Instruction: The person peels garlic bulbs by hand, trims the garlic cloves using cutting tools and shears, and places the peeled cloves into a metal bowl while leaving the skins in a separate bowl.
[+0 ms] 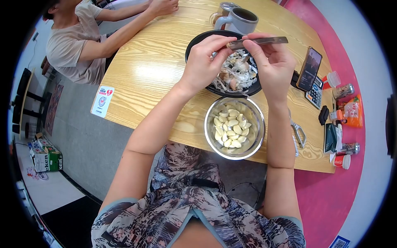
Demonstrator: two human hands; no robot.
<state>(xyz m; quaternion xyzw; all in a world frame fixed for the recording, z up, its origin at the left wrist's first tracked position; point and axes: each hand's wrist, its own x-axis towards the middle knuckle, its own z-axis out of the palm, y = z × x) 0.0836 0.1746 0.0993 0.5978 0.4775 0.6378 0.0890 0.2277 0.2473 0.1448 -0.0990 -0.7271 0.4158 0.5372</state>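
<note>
Over a black bowl [194,43] of garlic skins, my two hands are close together. My right hand [275,58] is closed around what looks like a small knife [271,40]; its dark handle end sticks out to the right, and its other end points toward my left fingers. With thumb and fingertips together, my left hand [205,60] pinches a garlic clove [230,45], mostly hidden by the fingers. Papery garlic skins [235,72] and a few brownish pieces lie in the bowl. Nearer my body, a steel bowl [209,142] holds many peeled garlic cloves [232,128].
Behind the black bowl stand a grey mug [244,22] and a glass jar [226,7]. To the right are a propped phone [310,68], a calculator [315,94], scissors [298,134], and several cups and cans. Another person [78,45] sits at the table's left side [140,70].
</note>
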